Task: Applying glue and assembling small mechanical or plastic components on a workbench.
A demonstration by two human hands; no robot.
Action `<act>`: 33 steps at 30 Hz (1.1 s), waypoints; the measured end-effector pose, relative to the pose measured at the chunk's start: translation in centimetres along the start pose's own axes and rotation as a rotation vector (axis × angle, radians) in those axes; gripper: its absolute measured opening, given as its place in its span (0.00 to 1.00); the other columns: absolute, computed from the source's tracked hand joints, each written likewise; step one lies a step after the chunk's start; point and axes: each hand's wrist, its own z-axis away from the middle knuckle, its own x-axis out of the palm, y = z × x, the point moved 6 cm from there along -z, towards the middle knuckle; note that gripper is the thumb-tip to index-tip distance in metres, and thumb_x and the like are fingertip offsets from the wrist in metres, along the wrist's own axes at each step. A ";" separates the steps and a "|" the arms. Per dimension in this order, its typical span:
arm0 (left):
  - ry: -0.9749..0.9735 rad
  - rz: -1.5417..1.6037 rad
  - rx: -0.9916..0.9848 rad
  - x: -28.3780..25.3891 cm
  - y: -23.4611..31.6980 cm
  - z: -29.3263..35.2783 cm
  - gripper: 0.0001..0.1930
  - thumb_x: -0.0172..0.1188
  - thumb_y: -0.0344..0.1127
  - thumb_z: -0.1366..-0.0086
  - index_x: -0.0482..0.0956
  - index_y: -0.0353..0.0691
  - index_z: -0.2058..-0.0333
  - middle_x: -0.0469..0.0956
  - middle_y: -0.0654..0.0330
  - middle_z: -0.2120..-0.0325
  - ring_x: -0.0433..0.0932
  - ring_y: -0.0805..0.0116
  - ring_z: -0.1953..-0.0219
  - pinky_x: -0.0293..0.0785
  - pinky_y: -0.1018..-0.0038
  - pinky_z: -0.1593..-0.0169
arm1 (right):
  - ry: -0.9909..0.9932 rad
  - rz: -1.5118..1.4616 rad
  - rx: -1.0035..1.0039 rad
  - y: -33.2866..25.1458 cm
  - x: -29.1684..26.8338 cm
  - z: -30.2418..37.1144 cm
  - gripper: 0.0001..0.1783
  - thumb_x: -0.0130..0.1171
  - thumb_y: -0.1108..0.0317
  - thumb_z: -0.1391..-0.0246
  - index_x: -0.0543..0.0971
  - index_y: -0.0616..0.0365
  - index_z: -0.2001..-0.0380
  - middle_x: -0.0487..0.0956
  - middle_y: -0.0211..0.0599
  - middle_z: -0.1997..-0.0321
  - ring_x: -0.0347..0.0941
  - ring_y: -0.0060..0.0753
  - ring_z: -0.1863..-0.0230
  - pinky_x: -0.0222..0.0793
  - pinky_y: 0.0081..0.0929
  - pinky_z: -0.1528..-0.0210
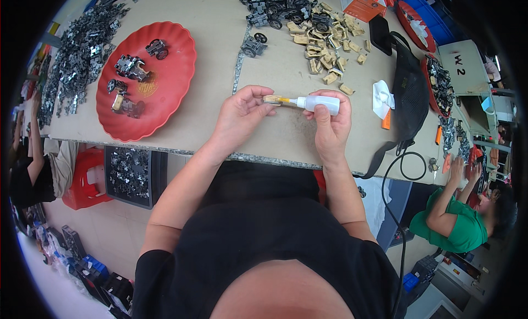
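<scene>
The step in hand looks to be applying liquid from a small bottle to a tan part. The left hand point(242, 113) pinches the tan part point(271, 100) between its fingertips, above the bench point(220, 55) near the front edge. At its 3 o'clock the right hand point(334, 120) is wrapped round the white bottle point(322, 104), which lies nearly level with its yellowish nozzle point(292, 100) aimed toward 9 o'clock, right at the part. The 2 hands are apart, joined only by this line of nozzle and part; whether the tip touches, or any liquid has come out, I cannot tell.

From the held part, more tan parts point(316, 47) lie heaped toward 1 o'clock, dark wheeled assemblies point(278, 11) toward 12, and a red tray point(179, 60) with further assemblies toward 10. A crumpled white tissue point(380, 96) lies at 3 o'clock.

The next move seems to call for a still left pinch, the tip held on the wanted spot, and a light, measured squeeze from the right hand; too much pressure could flood the part or wet the fingertips.
</scene>
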 end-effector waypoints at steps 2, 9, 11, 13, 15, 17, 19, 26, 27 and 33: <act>-0.002 0.000 -0.007 0.1 0.1 0.0 0.13 0.53 0.23 0.40 0.69 0.31 0.56 0.75 0.59 0.66 0.74 0.76 0.66 0.72 0.81 0.59 | -0.015 0.048 -0.036 -0.2 0.1 0.2 0.14 0.52 0.69 0.45 0.63 0.62 0.59 0.71 0.38 0.60 0.69 0.21 0.66 0.67 0.17 0.64; -0.015 -0.002 -0.009 0.1 0.1 0.2 0.12 0.51 0.22 0.40 0.69 0.31 0.56 0.74 0.61 0.68 0.74 0.77 0.66 0.72 0.82 0.59 | -0.031 0.149 -0.079 -0.2 0.3 0.3 0.14 0.53 0.70 0.45 0.64 0.63 0.59 0.69 0.36 0.61 0.68 0.19 0.67 0.66 0.16 0.65; -0.020 0.000 -0.006 0.2 0.2 0.2 0.12 0.50 0.21 0.40 0.69 0.30 0.56 0.74 0.61 0.68 0.74 0.77 0.66 0.72 0.82 0.59 | -0.037 0.180 -0.081 0.0 0.3 0.4 0.14 0.53 0.70 0.45 0.64 0.63 0.60 0.69 0.35 0.62 0.67 0.19 0.68 0.65 0.16 0.65; -0.027 -0.010 -0.006 0.3 0.3 0.2 0.12 0.50 0.21 0.40 0.69 0.30 0.56 0.74 0.61 0.68 0.74 0.77 0.66 0.72 0.82 0.59 | -0.038 0.188 -0.088 0.0 0.4 0.3 0.14 0.53 0.70 0.46 0.64 0.63 0.60 0.69 0.35 0.62 0.67 0.18 0.68 0.65 0.16 0.66; -0.030 -0.010 -0.007 0.2 0.3 0.2 0.12 0.50 0.21 0.40 0.69 0.30 0.56 0.74 0.61 0.68 0.74 0.77 0.66 0.71 0.82 0.59 | -0.037 0.190 -0.091 0.0 0.4 0.3 0.14 0.54 0.70 0.46 0.64 0.63 0.60 0.68 0.35 0.63 0.67 0.18 0.69 0.65 0.15 0.66; -0.031 -0.013 -0.009 0.2 0.3 0.2 0.12 0.50 0.21 0.40 0.69 0.30 0.56 0.74 0.61 0.68 0.74 0.77 0.66 0.71 0.82 0.58 | -0.033 0.187 -0.092 -0.2 0.5 0.3 0.14 0.54 0.70 0.46 0.64 0.63 0.60 0.68 0.34 0.63 0.67 0.18 0.69 0.64 0.15 0.67; -0.031 -0.016 -0.011 0.3 0.4 0.3 0.12 0.50 0.21 0.40 0.69 0.30 0.56 0.74 0.61 0.68 0.74 0.77 0.66 0.71 0.82 0.58 | -0.037 0.201 -0.104 -0.2 0.4 0.3 0.14 0.54 0.69 0.46 0.64 0.63 0.60 0.68 0.34 0.63 0.66 0.18 0.69 0.64 0.15 0.67; -0.024 -0.028 -0.017 0.2 0.2 0.2 0.12 0.50 0.22 0.40 0.69 0.30 0.56 0.74 0.61 0.69 0.74 0.78 0.66 0.71 0.83 0.59 | -0.043 0.212 -0.100 0.1 0.3 0.3 0.14 0.54 0.68 0.46 0.64 0.63 0.60 0.68 0.35 0.63 0.66 0.18 0.68 0.64 0.15 0.66; -0.020 -0.025 -0.017 0.2 0.3 0.2 0.12 0.50 0.22 0.40 0.69 0.30 0.56 0.74 0.61 0.69 0.74 0.78 0.66 0.71 0.83 0.59 | -0.043 0.215 -0.103 0.1 0.3 0.3 0.14 0.55 0.68 0.46 0.64 0.63 0.60 0.68 0.35 0.63 0.66 0.18 0.68 0.64 0.15 0.66; -0.022 -0.039 -0.020 0.1 0.1 0.2 0.12 0.50 0.22 0.39 0.69 0.30 0.56 0.75 0.61 0.69 0.75 0.77 0.66 0.72 0.82 0.59 | -0.037 0.230 -0.114 0.2 0.2 0.3 0.15 0.55 0.68 0.46 0.64 0.63 0.60 0.69 0.35 0.63 0.66 0.19 0.67 0.64 0.16 0.65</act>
